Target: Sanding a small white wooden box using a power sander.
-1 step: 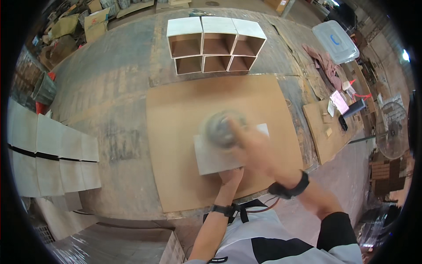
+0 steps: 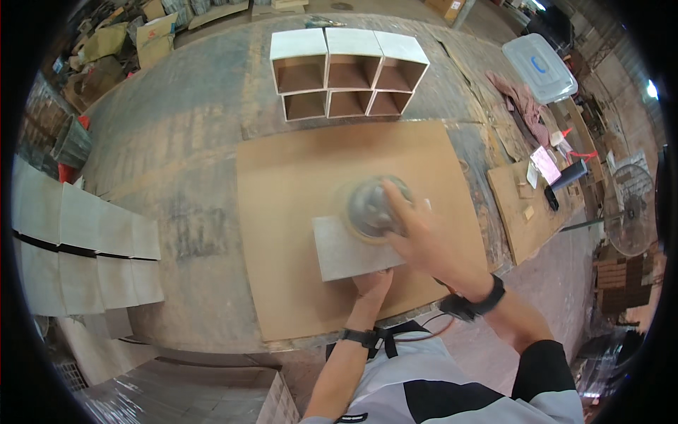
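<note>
A white box-like piece (image 2: 347,251) rests on the brown sheet in front of me, its top face pale and slightly mottled. My left hand (image 2: 373,284) grips its near side, the fingertips hidden beneath or behind it. Over the far right part of that face, my right hand (image 2: 417,233) is closed on a round grey palm sander (image 2: 369,208), which is smeared by motion and overhangs the far edge. How the right fingers wrap around the sander is partly blurred.
White open-fronted boxes (image 2: 351,63) stand stacked in two rows beyond the brown sheet (image 2: 279,205). More white boxes (image 2: 85,212) line the left. To the right lie a wooden board (image 2: 512,219), pink cloth (image 2: 521,106) and a clear plastic lid (image 2: 540,67). A fan (image 2: 631,210) stands farther right.
My right hand and the sander have shifted slightly right, uncovering more of the white piece's left part. My left hand stays at the near side.
</note>
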The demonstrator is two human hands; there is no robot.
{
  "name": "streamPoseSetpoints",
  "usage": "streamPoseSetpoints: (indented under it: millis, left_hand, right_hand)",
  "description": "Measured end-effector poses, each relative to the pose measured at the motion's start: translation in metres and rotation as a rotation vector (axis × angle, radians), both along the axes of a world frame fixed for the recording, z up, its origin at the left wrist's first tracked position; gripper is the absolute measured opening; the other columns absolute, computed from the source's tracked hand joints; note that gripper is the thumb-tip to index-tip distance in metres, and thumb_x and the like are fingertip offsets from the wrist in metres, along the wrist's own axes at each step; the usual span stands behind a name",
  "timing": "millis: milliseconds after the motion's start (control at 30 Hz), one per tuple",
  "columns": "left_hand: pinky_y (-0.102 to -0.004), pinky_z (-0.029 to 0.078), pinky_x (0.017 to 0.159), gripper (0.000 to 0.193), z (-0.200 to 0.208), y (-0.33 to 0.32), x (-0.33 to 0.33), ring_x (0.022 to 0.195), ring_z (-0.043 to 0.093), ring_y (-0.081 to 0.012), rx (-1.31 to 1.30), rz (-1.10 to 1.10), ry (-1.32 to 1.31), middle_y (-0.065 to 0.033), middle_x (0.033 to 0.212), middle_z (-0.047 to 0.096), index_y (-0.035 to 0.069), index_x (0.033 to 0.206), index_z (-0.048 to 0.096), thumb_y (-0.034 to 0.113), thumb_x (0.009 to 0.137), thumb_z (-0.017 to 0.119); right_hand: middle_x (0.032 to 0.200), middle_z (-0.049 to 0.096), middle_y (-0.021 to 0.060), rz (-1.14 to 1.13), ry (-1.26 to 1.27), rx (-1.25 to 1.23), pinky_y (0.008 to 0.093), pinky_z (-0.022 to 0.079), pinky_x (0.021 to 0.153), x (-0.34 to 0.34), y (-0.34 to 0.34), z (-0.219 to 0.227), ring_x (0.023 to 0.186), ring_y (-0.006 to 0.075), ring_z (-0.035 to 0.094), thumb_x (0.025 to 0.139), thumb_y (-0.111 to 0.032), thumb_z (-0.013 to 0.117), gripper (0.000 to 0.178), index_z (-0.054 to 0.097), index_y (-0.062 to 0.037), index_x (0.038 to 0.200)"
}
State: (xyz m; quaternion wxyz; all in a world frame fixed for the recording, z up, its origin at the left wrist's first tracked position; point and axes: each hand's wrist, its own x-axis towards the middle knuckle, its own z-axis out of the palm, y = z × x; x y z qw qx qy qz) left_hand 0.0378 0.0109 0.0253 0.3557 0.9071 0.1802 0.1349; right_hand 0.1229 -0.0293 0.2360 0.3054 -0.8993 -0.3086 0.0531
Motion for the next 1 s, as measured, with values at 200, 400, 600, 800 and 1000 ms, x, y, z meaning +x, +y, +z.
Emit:
streamPoseSetpoints:
  millis: [200,400,600,800,1000]
  left_hand:
    - [-0.0484,0.033,0.102,0.050,0.006,0.000,0.003,0.118,0.047,-0.0340,-0.075,0.023,-0.102,-0.0129,0.121,0.057,0.012,0.117,0.058,0.034,0.073,0.069]
    - [-0.0485,0.029,0.105,0.063,0.007,0.001,0.009,0.123,0.043,-0.0342,-0.007,0.054,-0.105,-0.0138,0.128,0.051,0.011,0.125,0.052,0.035,0.071,0.072]
    - [-0.0500,0.026,0.106,0.064,0.004,0.004,-0.004,0.126,0.038,-0.0358,-0.021,-0.014,-0.021,-0.0156,0.132,0.048,0.009,0.129,0.049,0.033,0.073,0.070]
    - [-0.0525,0.029,0.103,0.060,0.005,0.004,0.008,0.124,0.040,-0.0386,-0.387,0.016,-0.054,-0.0157,0.130,0.049,0.011,0.127,0.051,0.031,0.073,0.069]
    - [-0.0493,0.033,0.101,0.056,0.007,0.003,0.006,0.121,0.043,-0.0354,0.115,0.040,-0.083,-0.0143,0.127,0.051,0.011,0.125,0.053,0.031,0.075,0.068]
  right_hand:
    - [0.091,0.055,0.0272,0.273,-0.054,-0.164,0.0442,0.048,0.061,-0.049,-0.012,-0.001,0.072,0.0425,0.057,0.077,-0.011,0.061,0.067,0.033,-0.0095,0.138]
    - [0.116,0.051,0.0260,0.030,-0.269,-0.038,0.0469,0.041,0.091,-0.023,-0.077,-0.018,0.108,0.0410,0.051,0.069,-0.007,0.067,0.072,0.040,-0.0100,0.136]
    - [0.118,0.050,0.0261,-0.080,0.040,-0.285,0.0454,0.040,0.092,-0.005,-0.066,0.005,0.110,0.0406,0.050,0.070,-0.007,0.068,0.072,0.040,-0.0096,0.137]
    - [0.102,0.056,0.0269,0.115,-0.370,-0.225,0.0430,0.046,0.075,-0.038,-0.085,-0.007,0.091,0.0376,0.057,0.070,-0.008,0.066,0.074,0.036,-0.0072,0.138]
    - [0.121,0.049,0.0266,0.024,-0.209,0.035,0.0463,0.036,0.097,-0.017,-0.099,-0.013,0.110,0.0411,0.049,0.070,-0.006,0.067,0.073,0.039,-0.0090,0.138]
